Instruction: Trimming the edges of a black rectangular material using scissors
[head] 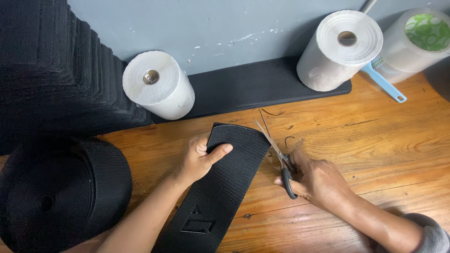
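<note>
A wooden table (375, 140) fills the view, backed by a grey wall (225, 23). At far left a tall stack of black pads (51, 70) rises against the wall, with a big black roll (56, 192) lying just in front of it. A long black mat (253, 84) lies along the wall's foot; two white rolls rest on or against it, the left roll (157, 84) beside the stack and the right roll (340, 49) farther along. A clear film roll (415, 40) with a green core sits at the far right, a blue handle (384, 84) poking out between it and the right roll.

A black strap (220, 187) runs up the table's middle. The left hand (199, 159) pinches its upper end, thumb on top. The right hand (318, 180) grips scissors (276, 154), blades parted at the strap's right edge. Thin offcuts (286, 140) lie nearby.
</note>
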